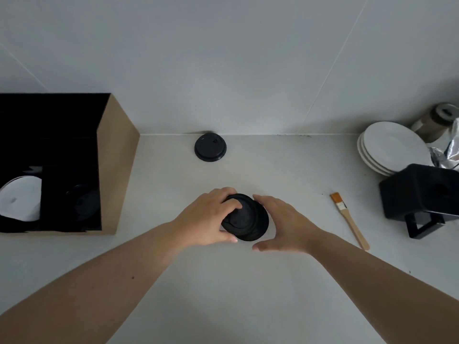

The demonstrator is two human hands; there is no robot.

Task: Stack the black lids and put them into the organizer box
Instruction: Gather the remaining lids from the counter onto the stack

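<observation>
**Both hands around a stack of black lids**

A stack of black lids (246, 219) sits mid-counter. The left hand (206, 219) grips its top lid, fingers curled over the rim. The right hand (283, 224) is open, cupped just beside the stack's right edge. One more black lid (210, 147) lies alone near the back wall. The organizer box (116, 170) stands at the left, a white lid (21, 198) inside. A brush (350, 219) and plates (392, 147) lie right.

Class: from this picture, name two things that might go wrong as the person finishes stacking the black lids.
1. The stack looks skewed under the left hand; it may slide apart when lifted.
2. One lid lies alone by the wall and may be missed.
</observation>
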